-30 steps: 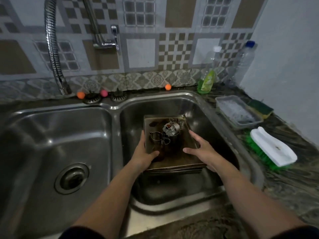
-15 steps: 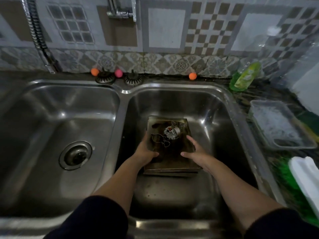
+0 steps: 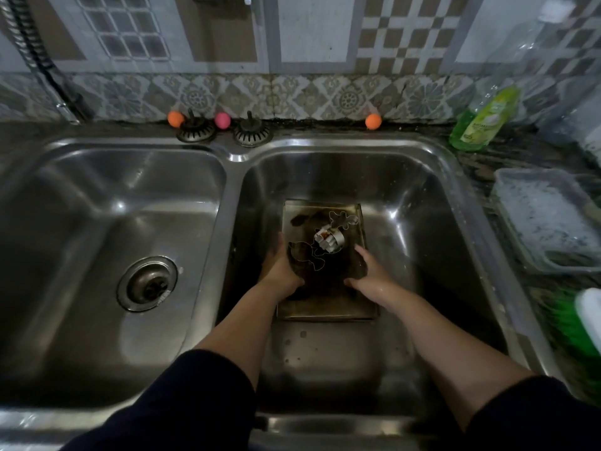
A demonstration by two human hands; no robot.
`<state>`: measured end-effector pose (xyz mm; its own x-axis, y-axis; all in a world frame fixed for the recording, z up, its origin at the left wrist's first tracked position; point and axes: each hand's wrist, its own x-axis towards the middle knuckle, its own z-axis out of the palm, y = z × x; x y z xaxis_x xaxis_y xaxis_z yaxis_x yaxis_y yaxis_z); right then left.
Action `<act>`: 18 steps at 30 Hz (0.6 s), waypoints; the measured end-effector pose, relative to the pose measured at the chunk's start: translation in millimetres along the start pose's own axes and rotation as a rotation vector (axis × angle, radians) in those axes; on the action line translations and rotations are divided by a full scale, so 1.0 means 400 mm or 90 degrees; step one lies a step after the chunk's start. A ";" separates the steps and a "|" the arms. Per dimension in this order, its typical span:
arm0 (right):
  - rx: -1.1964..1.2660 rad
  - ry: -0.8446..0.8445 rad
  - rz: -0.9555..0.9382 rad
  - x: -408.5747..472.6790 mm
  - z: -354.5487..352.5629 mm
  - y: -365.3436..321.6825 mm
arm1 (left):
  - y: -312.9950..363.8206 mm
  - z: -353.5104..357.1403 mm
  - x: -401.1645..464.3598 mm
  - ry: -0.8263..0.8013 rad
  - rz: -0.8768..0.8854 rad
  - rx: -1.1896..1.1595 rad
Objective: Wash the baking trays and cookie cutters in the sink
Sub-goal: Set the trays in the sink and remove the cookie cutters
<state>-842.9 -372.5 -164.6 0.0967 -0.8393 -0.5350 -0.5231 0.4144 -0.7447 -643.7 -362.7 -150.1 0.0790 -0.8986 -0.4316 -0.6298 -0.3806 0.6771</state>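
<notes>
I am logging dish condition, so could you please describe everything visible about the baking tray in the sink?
The baking tray is a rectangular, shallow-rimmed metal pan, dark and stained with brown residue. It sits low in the right sink basin. Cookie cutters lie on it. The left hand and right hand hold its two sides.

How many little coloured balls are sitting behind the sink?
3: an orange ball by the left strainer plug, a pink ball between the two plugs, another orange ball behind the right basin.

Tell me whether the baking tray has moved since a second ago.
Yes. The baking tray, cookie cutters on it, has gone down into the right basin, from near rim height to its floor.
</notes>
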 end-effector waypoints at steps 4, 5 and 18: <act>-0.117 0.056 -0.056 0.014 -0.032 -0.041 | 0.022 -0.011 0.000 0.019 0.043 0.137; -0.196 0.081 -0.082 0.018 -0.044 -0.058 | 0.029 -0.012 -0.002 0.031 0.070 0.167; -0.622 -0.064 -0.169 0.090 -0.045 -0.155 | 0.092 0.024 -0.003 0.064 0.068 0.367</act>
<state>-822.2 -434.8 -130.7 0.3574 -0.8106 -0.4638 -0.9330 -0.2872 -0.2170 -674.6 -373.6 -130.4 0.0476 -0.9524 -0.3011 -0.9540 -0.1326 0.2688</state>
